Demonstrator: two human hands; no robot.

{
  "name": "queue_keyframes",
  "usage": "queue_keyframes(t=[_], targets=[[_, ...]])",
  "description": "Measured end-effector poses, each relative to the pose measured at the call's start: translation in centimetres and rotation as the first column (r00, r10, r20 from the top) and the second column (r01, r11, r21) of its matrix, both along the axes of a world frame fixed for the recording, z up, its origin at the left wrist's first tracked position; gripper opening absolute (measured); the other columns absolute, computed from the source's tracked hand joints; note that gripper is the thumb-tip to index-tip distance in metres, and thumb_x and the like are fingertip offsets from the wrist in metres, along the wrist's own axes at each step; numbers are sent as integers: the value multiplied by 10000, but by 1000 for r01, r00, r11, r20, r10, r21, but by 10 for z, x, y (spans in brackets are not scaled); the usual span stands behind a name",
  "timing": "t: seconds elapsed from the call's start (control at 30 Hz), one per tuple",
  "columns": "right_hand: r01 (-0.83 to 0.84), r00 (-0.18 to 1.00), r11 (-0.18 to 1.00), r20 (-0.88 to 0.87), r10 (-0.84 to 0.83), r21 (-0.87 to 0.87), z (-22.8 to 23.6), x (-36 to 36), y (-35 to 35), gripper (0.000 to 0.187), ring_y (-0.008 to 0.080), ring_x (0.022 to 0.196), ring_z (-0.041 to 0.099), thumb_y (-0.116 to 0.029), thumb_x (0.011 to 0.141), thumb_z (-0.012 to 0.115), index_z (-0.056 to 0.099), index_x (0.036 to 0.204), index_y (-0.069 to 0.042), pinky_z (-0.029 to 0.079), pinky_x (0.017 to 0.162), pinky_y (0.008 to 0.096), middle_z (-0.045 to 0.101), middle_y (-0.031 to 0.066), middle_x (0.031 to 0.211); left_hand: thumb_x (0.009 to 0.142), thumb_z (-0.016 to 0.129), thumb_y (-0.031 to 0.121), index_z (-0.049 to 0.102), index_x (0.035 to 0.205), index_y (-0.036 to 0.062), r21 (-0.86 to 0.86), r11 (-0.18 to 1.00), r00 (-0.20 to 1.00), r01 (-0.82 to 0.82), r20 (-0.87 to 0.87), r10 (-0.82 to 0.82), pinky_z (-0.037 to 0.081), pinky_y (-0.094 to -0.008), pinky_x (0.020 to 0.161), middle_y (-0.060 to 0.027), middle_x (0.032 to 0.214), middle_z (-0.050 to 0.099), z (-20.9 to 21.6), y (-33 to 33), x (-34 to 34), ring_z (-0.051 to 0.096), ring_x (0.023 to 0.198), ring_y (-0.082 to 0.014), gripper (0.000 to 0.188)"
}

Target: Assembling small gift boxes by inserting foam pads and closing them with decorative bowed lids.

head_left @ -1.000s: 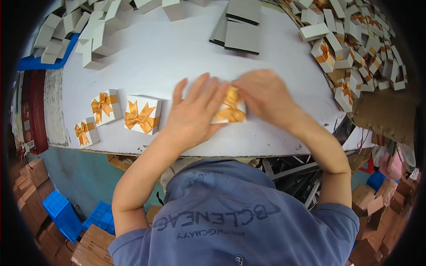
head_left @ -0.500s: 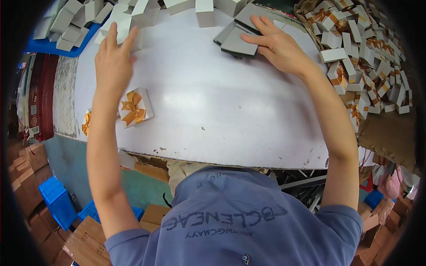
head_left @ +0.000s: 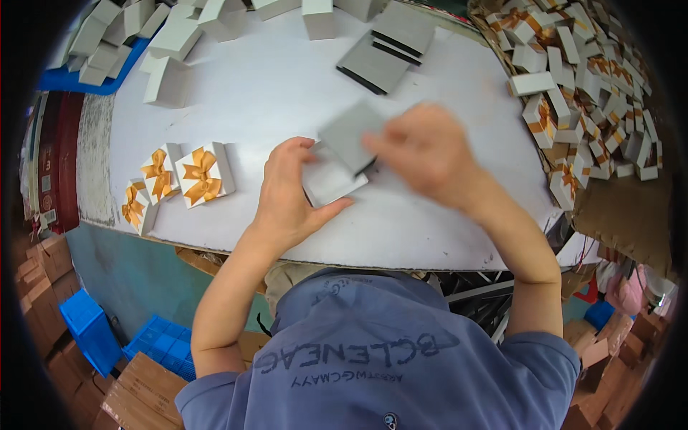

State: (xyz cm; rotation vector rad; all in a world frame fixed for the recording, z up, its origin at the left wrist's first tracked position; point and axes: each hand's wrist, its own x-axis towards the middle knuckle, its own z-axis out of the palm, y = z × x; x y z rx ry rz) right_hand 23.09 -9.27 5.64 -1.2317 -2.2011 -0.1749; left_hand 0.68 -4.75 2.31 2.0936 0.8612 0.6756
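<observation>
My left hand [head_left: 281, 193] grips an open white box [head_left: 333, 188] near the middle of the table, thumb along its near side and fingers around the left. Over the box's far right part, a thin grey square pad [head_left: 351, 132] with a black edge is tilted in my right hand [head_left: 430, 154], which is blurred by motion. The pad hides part of the box's inside. Farther back lie more grey pads [head_left: 373, 66], overlapping each other. To the left of my left hand sit three white gift boxes [head_left: 203, 174] with gold ribbon bows.
Plain white boxes [head_left: 166, 82] line the far left and back of the white table [head_left: 287, 93]. A blue crate [head_left: 115, 84] at far left holds several more. Many ribboned boxes are heaped at right in a carton [head_left: 620, 215]. Blue crates [head_left: 92, 330] and cartons stand on the floor.
My left hand has come back from the far left and now holds an open box. My right hand has brought a grey pad from the pile toward it.
</observation>
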Motion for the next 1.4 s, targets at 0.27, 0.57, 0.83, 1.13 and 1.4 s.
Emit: queue_keyframes(t=[0.27, 0.57, 0.83, 1.13, 1.4], targets=[[-152, 981, 906, -175, 88, -394, 2, 8, -38, 319, 249, 922, 569, -94, 676, 669, 629, 992, -67, 453, 792, 361, 600, 71, 996, 572, 801, 288, 464, 1260, 111, 364, 875, 938, 320, 10, -347, 355, -444, 911, -110, 1282, 461, -13, -5, 16, 439, 1118, -347, 787], [725, 660, 688, 311, -684, -26, 11, 146, -27, 349, 305, 877, 578, -35, 636, 641, 572, 976, -70, 471, 698, 364, 595, 121, 978, 704, 714, 226, 562, 1175, 170, 302, 808, 832, 506, -416, -366, 367, -442, 908, -65, 1287, 475, 14, 2, -4, 387, 1153, -374, 498], [191, 971, 944, -86, -221, -269, -16, -6, -36, 430, 310, 968, 531, -114, 649, 682, 600, 1071, -121, 431, 823, 384, 520, 144, 1147, 552, 832, 121, 165, 1349, 146, 233, 932, 923, 276, 204, -325, 438, -441, 895, -253, 1330, 271, -28, -6, 19, 412, 1141, -399, 1039], [-55, 991, 880, -133, -9, -472, -7, -2, -60, 520, 367, 1118, 446, -213, 641, 748, 616, 1141, -261, 398, 909, 425, 371, 208, 1332, 571, 798, 52, 200, 1389, 106, -98, 886, 887, 453, 149, -437, 438, -439, 898, -233, 1362, 297, -15, 5, 28, 395, 1195, -384, 1015], [-15, 1000, 890, 17, 25, -457, 4, 4, -46, 486, 330, 1108, 488, -200, 633, 751, 628, 1101, -240, 404, 909, 445, 450, 187, 1287, 577, 770, 193, 394, 1303, 77, 308, 813, 834, 494, -433, -343, 250, -477, 998, -84, 1245, 450, 17, 10, 25, 366, 1222, -319, 825]])
